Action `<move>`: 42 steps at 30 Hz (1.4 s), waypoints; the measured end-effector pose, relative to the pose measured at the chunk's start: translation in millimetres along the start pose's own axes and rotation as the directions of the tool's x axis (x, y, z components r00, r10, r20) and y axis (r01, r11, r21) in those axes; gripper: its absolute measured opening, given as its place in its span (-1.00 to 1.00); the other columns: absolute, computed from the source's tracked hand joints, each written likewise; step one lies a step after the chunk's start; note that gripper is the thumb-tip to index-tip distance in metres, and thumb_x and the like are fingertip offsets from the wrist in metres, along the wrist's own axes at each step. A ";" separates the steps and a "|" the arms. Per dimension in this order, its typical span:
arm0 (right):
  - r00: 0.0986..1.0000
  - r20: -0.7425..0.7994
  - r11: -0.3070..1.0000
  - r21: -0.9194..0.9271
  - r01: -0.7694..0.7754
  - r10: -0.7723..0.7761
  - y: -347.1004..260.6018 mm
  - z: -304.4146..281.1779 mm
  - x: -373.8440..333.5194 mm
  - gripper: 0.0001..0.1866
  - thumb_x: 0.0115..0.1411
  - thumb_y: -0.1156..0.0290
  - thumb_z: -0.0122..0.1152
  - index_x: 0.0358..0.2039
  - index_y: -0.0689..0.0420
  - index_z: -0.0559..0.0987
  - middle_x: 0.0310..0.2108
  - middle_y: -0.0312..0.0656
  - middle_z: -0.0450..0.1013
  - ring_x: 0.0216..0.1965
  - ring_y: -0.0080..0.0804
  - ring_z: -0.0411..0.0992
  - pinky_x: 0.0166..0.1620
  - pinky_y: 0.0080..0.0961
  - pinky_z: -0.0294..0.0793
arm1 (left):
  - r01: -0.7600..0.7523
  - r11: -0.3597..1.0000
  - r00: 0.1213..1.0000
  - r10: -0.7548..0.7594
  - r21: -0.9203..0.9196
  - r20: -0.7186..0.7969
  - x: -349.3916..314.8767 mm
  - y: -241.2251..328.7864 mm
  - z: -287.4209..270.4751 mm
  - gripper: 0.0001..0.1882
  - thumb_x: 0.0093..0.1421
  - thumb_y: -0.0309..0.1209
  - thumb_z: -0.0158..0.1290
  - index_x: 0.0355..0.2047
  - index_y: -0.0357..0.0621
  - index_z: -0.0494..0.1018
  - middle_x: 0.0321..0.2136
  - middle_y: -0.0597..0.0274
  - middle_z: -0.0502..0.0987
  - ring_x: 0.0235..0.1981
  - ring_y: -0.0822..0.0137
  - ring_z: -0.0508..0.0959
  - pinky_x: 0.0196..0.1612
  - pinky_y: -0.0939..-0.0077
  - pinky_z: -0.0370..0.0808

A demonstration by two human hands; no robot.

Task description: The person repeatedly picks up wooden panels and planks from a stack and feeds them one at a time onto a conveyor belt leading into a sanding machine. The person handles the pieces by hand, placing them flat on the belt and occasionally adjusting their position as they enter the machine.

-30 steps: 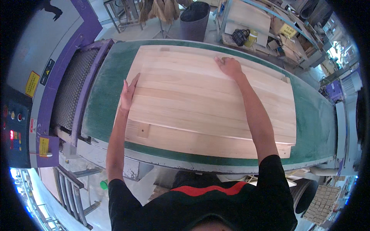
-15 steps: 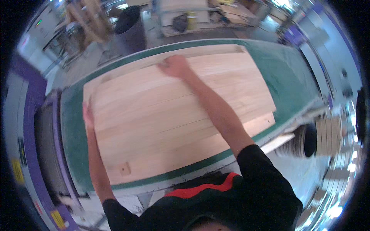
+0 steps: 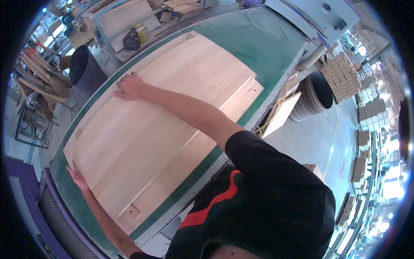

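A large pale wooden panel (image 3: 159, 108) made of joined strips lies on another wooden board (image 3: 172, 174), whose near strip shows along the upper panel's near side. A small block with a dark hole (image 3: 131, 211) sits at that board's near left corner. My right hand (image 3: 130, 87) is bent over the upper panel's far edge, arm stretched across the wood. Its fingertips are partly hidden. At the left end, my left hand (image 3: 77, 177) rests against the edge with thumb and fingers apart. Both pieces lie on a green belt surface (image 3: 263, 43).
A purple-framed machine (image 3: 47, 198) stands at the belt's left end, a light grey one (image 3: 319, 17) at its far right. Beyond the belt are a dark bin (image 3: 88, 73), a basket (image 3: 131, 40) and a yellow container (image 3: 140, 31). A ribbed barrel (image 3: 308, 97) and stacked wood (image 3: 340, 75) stand right.
The whole view has turned, so the panel now slants up to the right. My right hand has shifted leftward along the far edge; my left hand stays at the left end.
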State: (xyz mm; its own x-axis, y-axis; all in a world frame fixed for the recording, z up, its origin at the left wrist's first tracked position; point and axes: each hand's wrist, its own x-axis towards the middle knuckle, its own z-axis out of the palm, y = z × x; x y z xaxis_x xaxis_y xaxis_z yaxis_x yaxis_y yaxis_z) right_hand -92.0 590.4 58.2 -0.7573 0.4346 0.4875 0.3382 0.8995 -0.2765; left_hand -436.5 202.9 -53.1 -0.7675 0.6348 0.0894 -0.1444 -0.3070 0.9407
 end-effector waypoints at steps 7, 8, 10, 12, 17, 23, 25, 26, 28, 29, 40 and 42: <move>0.851 -0.208 0.812 0.471 -0.345 0.482 100.1 -173.4 -169.5 -0.78 0.23 0.37 0.05 -0.18 0.16 0.56 -0.22 -0.11 0.52 -0.11 -0.35 0.45 0.04 -0.39 0.37 | 0.139 0.872 0.990 -0.128 -0.470 0.055 -121.5 40.2 116.5 -0.01 0.20 0.29 -0.41 0.30 -0.36 -0.24 0.32 -0.04 -0.11 0.36 0.16 -0.19 0.36 0.26 -0.30; 0.854 -0.288 0.870 0.382 -0.312 0.433 146.5 -186.3 -203.7 -0.69 0.31 0.27 -0.06 -0.17 0.22 0.55 -0.23 -0.14 0.53 -0.14 -0.40 0.46 0.02 -0.40 0.37 | 0.158 0.922 0.980 -0.103 -0.353 0.168 -123.3 34.2 125.0 0.00 0.20 0.30 -0.40 0.29 -0.38 -0.25 0.32 -0.04 -0.11 0.36 0.16 -0.20 0.37 0.27 -0.30; 0.753 -0.254 0.753 0.487 -0.442 0.607 180.0 -215.7 -244.7 -0.41 0.32 -0.06 -0.19 -0.19 0.26 0.55 -0.31 -0.12 0.54 -0.30 -0.42 0.46 -0.13 -0.46 0.43 | 0.121 0.959 0.980 -0.075 -0.256 0.183 -123.7 43.5 132.2 0.01 0.19 0.30 -0.40 0.29 -0.40 -0.24 0.32 -0.03 -0.11 0.36 0.17 -0.20 0.36 0.29 -0.29; 0.721 -0.228 0.711 0.511 -0.483 0.654 183.0 -250.4 -268.3 -0.35 0.33 -0.10 -0.24 -0.17 0.31 0.53 -0.28 -0.10 0.54 -0.26 -0.38 0.47 -0.11 -0.45 0.43 | 0.073 0.947 0.997 -0.078 -0.314 -0.003 -132.4 59.6 147.7 0.01 0.19 0.31 -0.42 0.29 -0.38 -0.21 0.32 0.01 -0.09 0.35 0.16 -0.15 0.35 0.30 -0.26; 0.664 -0.179 0.578 0.681 -0.450 0.726 225.9 -296.6 -307.6 -0.26 0.30 -0.17 -0.30 -0.11 0.37 0.48 -0.24 0.00 0.51 -0.19 -0.27 0.49 -0.06 -0.37 0.45 | 0.174 0.898 0.968 -0.231 -0.405 -0.096 -150.6 55.3 164.4 -0.04 0.21 0.30 -0.42 0.32 -0.27 -0.23 0.33 0.05 -0.09 0.34 0.13 -0.10 0.35 0.27 -0.23; 0.684 0.021 0.434 0.758 -0.487 0.729 298.3 -278.7 -302.1 -0.25 0.32 -0.16 -0.35 0.01 0.37 0.38 -0.12 0.04 0.47 -0.06 -0.22 0.45 0.04 -0.35 0.39 | 0.274 0.952 0.961 -0.274 -0.136 0.021 -136.9 45.9 116.8 -0.08 0.24 0.26 -0.44 0.32 -0.24 -0.29 0.35 0.09 -0.25 0.36 0.17 -0.22 0.35 0.26 -0.29; 0.702 0.043 0.401 0.796 -0.455 0.711 320.3 -269.8 -296.4 -0.26 0.31 -0.15 -0.32 0.02 0.37 0.37 -0.08 0.05 0.45 -0.01 -0.21 0.42 0.07 -0.32 0.37 | 0.189 0.981 0.960 -0.195 -0.048 -0.200 -151.1 64.4 139.2 -0.12 0.26 0.23 -0.45 0.33 -0.21 -0.31 0.36 0.09 -0.29 0.37 0.19 -0.28 0.36 0.26 -0.34; 0.715 0.049 0.375 0.826 -0.422 0.697 333.1 -262.6 -296.3 -0.27 0.31 -0.14 -0.30 0.03 0.36 0.37 -0.07 0.06 0.44 0.00 -0.20 0.41 0.08 -0.31 0.36 | 0.126 0.992 0.961 -0.123 -0.004 -0.249 -160.2 71.8 125.3 -0.14 0.28 0.20 -0.45 0.33 -0.20 -0.32 0.36 0.09 -0.29 0.37 0.20 -0.30 0.36 0.25 -0.35; 0.727 0.085 0.273 0.892 -0.361 0.682 354.5 -247.1 -292.9 -0.33 0.31 -0.09 -0.22 0.06 0.34 0.35 -0.01 0.06 0.39 0.07 -0.19 0.35 0.13 -0.27 0.31 | 0.204 0.960 0.968 -0.168 0.194 -0.186 -181.8 68.0 86.6 -0.15 0.28 0.19 -0.46 0.33 -0.19 -0.29 0.35 0.08 -0.30 0.37 0.22 -0.32 0.36 0.25 -0.35; 0.726 0.098 0.254 0.898 -0.359 0.680 353.9 -240.7 -290.3 -0.35 0.32 -0.06 -0.21 0.08 0.32 0.32 0.04 0.05 0.36 0.11 -0.19 0.32 0.16 -0.27 0.27 | 0.237 0.932 0.966 -0.197 0.276 -0.166 -190.3 53.0 82.7 -0.16 0.29 0.19 -0.47 0.33 -0.19 -0.28 0.35 0.08 -0.30 0.37 0.22 -0.32 0.36 0.25 -0.35; 0.850 0.162 0.222 0.925 -0.308 0.502 367.4 -223.7 -286.6 -0.33 0.30 -0.02 -0.15 0.20 0.27 0.13 0.23 0.07 0.11 0.29 -0.13 0.03 0.30 -0.23 -0.04 | 0.809 -0.315 0.577 0.264 0.496 -0.773 -172.8 30.6 256.6 0.09 -0.01 0.49 -0.35 0.18 -0.27 0.20 0.02 -0.16 0.39 0.08 -0.08 0.36 0.12 0.02 0.24; 0.880 0.154 0.233 0.931 -0.282 0.449 366.3 -216.1 -286.4 -0.36 0.30 0.05 -0.11 0.20 0.27 0.14 0.23 0.05 0.11 0.30 -0.12 0.01 0.31 -0.22 -0.05 | 0.809 -0.267 0.581 0.229 0.523 -0.781 -180.4 41.3 253.5 0.08 0.01 0.48 -0.34 0.19 -0.27 0.19 0.07 -0.14 0.35 0.10 -0.05 0.34 0.14 0.06 0.23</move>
State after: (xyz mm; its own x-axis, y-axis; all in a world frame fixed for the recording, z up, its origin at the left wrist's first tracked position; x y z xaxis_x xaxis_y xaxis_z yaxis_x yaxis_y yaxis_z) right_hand 369.5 805.0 -3.7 -0.6010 0.7793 0.1775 -0.2278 0.0458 -0.9726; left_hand -145.7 255.5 52.6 -0.9667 -0.2557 0.0114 -0.2558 0.9667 -0.0080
